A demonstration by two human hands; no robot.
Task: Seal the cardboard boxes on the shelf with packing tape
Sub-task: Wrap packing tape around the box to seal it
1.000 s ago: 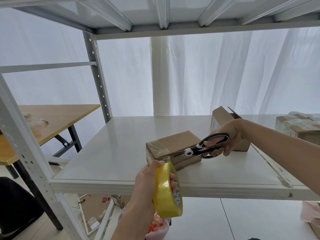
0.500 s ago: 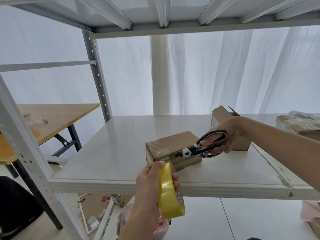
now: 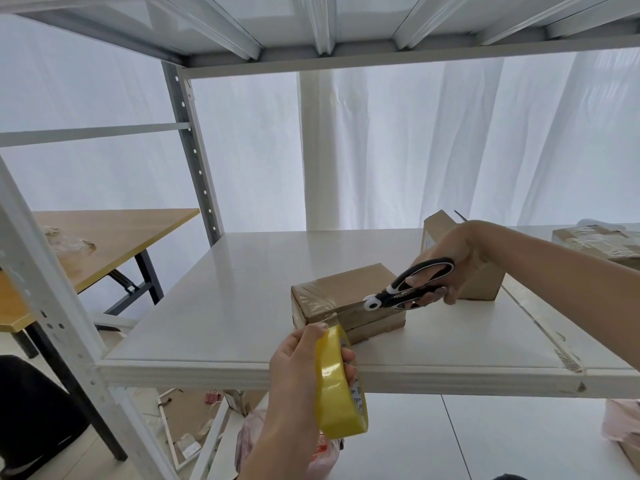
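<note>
- The left hand (image 3: 298,368) grips the yellow tape roll (image 3: 337,386) just in front of the shelf (image 3: 225,306) edge, with the thumb over the rim and the fingers curled at the core
- A short clear strip runs from the roll up to the near cardboard box (image 3: 346,289)
- The right hand (image 3: 457,258) clasps the scissors (image 3: 405,292) by their loops, and the blades reach the strip at the box's front corner
- The near box lies flat on the shelf, its left end glossy with tape; it looks light and stiff, and would likely slide on the smooth board, so press down on its top when pulling
- The tape looks thin and clingy, so I'd keep it taut or it may fold on itself
- That box is closed, its contents hidden; the upright box (image 3: 438,226) behind the right hand and the taped box (image 3: 595,240) far right show nothing inside either
</note>
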